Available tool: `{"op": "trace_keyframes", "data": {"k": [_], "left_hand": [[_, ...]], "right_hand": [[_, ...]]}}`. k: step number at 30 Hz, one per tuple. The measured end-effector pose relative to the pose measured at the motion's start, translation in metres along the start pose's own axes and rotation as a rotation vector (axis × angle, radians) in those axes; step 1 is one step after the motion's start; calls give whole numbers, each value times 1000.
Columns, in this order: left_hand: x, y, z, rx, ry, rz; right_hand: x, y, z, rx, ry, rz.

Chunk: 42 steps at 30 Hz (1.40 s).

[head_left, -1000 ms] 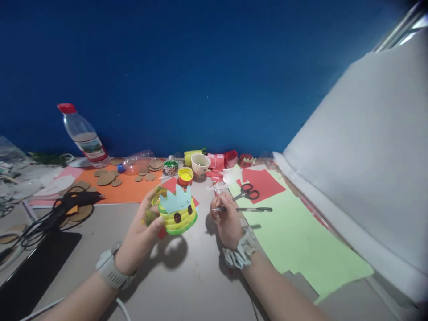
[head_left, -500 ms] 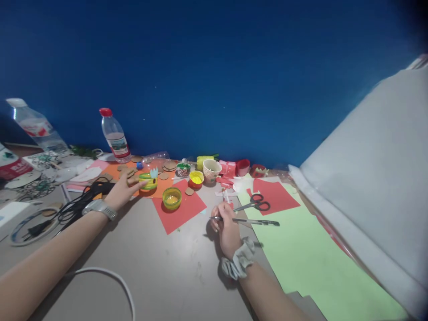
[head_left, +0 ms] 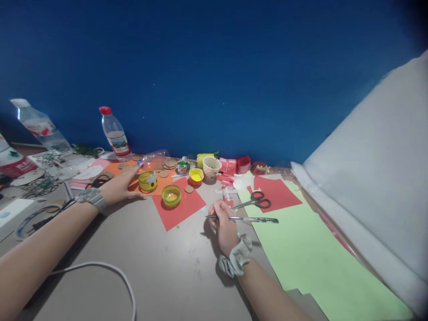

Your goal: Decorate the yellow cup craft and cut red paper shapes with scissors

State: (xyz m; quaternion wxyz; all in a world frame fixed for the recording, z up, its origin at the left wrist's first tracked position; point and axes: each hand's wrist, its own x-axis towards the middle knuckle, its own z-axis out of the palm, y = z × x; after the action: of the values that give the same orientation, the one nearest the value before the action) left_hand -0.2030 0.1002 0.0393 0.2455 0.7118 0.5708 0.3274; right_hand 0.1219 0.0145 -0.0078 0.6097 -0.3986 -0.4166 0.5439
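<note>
Striped yellow-green cup (head_left: 144, 182): left of centre in the frame, on orange paper (head_left: 164, 182), just beside the left grip (head_left: 118, 187).
Left grip: thumb and fingers spread; contact with cup unclear.
Green-yellow bowl (head_left: 171, 204): nearer centre, on red paper (head_left: 183, 210).
Right grip (head_left: 225, 229): lower centre, pinching a slim pen (head_left: 256, 220).
Scissors (head_left: 246, 203): right of centre, just above the pen.

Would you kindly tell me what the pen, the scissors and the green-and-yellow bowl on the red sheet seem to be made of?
Pen: probably smooth plastic, judging by its slim, greyish barrel and dark end.
Scissors: likely dark plastic handle loops, with greyish blades that look metallic.
Bowl: plastic or modelling clay; its banded, somewhat shiny wall leaves that open.
</note>
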Motion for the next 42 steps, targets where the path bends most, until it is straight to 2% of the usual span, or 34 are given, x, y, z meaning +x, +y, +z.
{"op": "trace_keyframes", "data": {"k": [9, 12, 18, 21, 30, 37, 42], "left_hand": [[11, -20, -2, 201, -117, 23], [9, -20, -3, 242, -134, 37], [-6, -13, 2, 419, -40, 93], [-6, -15, 0, 442, -1, 108], [6, -18, -15, 498, -1, 127], [9, -19, -22, 537, 34, 93], [0, -2, -38, 498, 59, 75]], "right_hand": [[2, 2, -1, -12, 2, 20], [3, 2, -1, -7, 8, 33], [4, 2, -1, -3, 9, 52], [4, 1, -1, -8, 4, 50], [4, 2, -2, -36, -9, 60], [3, 0, -1, -78, -12, 74], [1, 1, 1, -143, 4, 67]]}}
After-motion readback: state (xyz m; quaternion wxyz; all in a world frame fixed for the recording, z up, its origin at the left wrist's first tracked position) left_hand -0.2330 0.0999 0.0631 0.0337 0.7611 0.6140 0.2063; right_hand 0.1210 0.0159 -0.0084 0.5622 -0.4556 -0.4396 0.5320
